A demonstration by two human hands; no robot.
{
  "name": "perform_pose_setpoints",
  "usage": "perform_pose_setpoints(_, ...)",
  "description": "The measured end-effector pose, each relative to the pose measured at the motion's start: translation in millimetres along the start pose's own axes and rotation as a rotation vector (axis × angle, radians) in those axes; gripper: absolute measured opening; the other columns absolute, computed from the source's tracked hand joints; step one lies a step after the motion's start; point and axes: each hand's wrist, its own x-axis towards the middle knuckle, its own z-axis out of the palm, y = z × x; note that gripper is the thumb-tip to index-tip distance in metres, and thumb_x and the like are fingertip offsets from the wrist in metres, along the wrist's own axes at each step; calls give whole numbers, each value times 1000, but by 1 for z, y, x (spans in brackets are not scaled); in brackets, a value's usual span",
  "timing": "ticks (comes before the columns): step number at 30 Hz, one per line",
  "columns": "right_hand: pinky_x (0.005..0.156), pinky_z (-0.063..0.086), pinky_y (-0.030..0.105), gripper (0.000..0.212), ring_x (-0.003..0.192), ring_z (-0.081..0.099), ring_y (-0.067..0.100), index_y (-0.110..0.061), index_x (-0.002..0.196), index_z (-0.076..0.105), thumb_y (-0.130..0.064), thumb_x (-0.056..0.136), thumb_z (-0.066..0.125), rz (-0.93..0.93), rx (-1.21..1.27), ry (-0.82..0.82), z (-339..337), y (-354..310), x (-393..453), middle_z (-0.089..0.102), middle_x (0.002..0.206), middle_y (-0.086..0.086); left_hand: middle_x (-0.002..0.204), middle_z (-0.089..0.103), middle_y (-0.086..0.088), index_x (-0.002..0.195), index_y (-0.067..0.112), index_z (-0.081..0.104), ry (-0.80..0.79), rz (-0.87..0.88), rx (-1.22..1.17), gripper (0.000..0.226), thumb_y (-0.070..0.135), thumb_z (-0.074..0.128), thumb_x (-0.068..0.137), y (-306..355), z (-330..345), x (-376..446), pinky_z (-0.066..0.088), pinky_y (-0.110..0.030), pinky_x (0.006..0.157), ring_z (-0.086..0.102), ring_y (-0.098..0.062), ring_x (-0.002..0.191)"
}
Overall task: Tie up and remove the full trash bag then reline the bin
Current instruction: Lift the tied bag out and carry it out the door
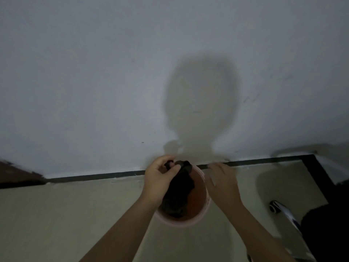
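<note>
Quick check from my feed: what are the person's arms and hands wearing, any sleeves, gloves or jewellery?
Nothing shows on either. The left hand and right hand are gloveless, and both forearms are uncovered down to the frame edge, with no sleeves, watch, rings or bands visible. The light is dim, so small items could be missed.

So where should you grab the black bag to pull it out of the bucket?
Grab the black bag by its bunched-up top, coming from above. The neck is gathered narrow there, above the pink bucket's far rim, and the left hand already closes its fingers round it. The fat bottom sits deep inside, probably hard to reach.
</note>
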Motion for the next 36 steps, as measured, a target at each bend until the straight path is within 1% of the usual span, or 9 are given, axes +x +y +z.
perform_pose_setpoints(8,77,52,54,41,96,64,40,-3,100,62,-30,77,40,-424,-267,-103,-88,-126,4,69,101,20,70,48,9,101,6,66,258,105,289,28,-1,68,74,87,-92,-90,39,3,58,52,1,63)
perform_pose_setpoints(11,74,52,58,37,96,65,39,-6,99,64,-26,69,59,-589,-361,-165,-87,-184,-8,70,102,19,67,49,11,100,5,66,423,42,279,27,-1,69,74,95,-143,-132,38,1,57,53,9,59)
perform_pose_setpoints(15,73,50,62,44,97,65,40,-6,98,66,-21,59,78,-780,-397,-254,-64,-266,-41,71,101,19,69,51,7,103,2,65,580,-35,267,28,-2,67,75,95,-211,-192,37,-8,65,49,-3,67)
perform_pose_setpoints(17,72,50,61,50,96,65,39,-7,96,67,-23,52,84,-885,-411,-297,-49,-314,-64,71,101,18,77,55,-1,104,2,64,673,-82,242,28,-1,66,76,89,-249,-224,40,-17,73,50,-14,75)
perform_pose_setpoints(19,72,52,58,55,96,66,37,-8,94,68,-26,46,87,-985,-421,-320,-31,-357,-92,72,100,17,87,55,-4,104,3,64,762,-142,218,28,-1,66,76,78,-285,-255,39,-23,80,50,-16,85)
perform_pose_setpoints(24,71,54,54,58,94,68,31,-12,94,69,-32,43,87,-1219,-397,-377,23,-477,-179,73,98,13,90,56,-4,104,3,65,941,-257,156,27,4,67,77,41,-393,-347,41,-22,85,51,-16,89)
perform_pose_setpoints(28,69,56,51,43,90,69,30,-12,92,71,-30,53,79,-1348,-361,-402,63,-578,-258,74,95,12,78,49,0,106,4,63,1057,-320,161,27,9,65,80,13,-487,-428,30,-10,63,45,-16,85)
perform_pose_setpoints(31,65,56,50,41,86,71,29,-12,87,72,-31,52,61,-1422,-325,-460,90,-652,-317,75,91,12,84,49,-3,108,6,62,1185,-368,170,28,11,65,80,-3,-560,-489,26,-12,62,44,-15,85)
perform_pose_setpoints(36,64,56,50,42,85,71,29,-12,85,72,-31,50,60,-1534,-243,-453,135,-763,-397,75,89,11,88,49,-5,110,6,61,1336,-423,214,29,12,63,82,-16,-672,-569,26,-16,67,43,-14,87)
